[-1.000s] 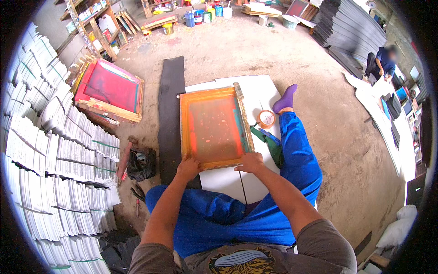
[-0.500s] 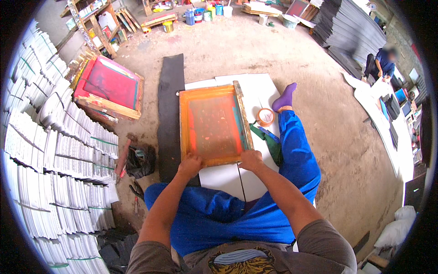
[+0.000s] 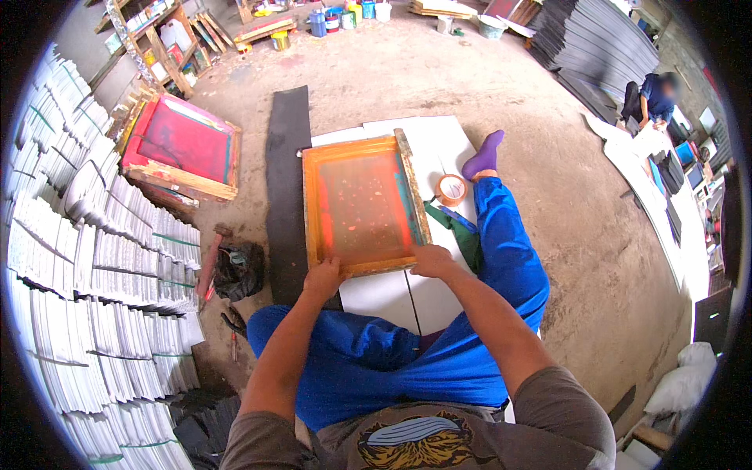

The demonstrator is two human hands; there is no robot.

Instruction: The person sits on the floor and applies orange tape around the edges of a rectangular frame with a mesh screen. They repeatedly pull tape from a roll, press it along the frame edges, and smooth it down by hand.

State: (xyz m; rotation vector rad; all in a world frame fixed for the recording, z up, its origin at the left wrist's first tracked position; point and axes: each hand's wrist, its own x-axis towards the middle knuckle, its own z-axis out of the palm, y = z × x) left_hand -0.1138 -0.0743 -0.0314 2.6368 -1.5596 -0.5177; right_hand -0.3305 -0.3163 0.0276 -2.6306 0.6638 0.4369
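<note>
Though gripped, frame [image 3: 362, 205] beyond hands [image 3: 323, 278]

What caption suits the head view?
Seated on the floor, left hand and right hand grip the near edge of an orange screen-printing frame.

Tape roll [image 3: 451, 189] right of screen frame [image 3: 362, 205]

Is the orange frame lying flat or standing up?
Lying flat. The orange frame rests face down on white sheets on the floor; the left hand and right hand grip its near edge.
</note>
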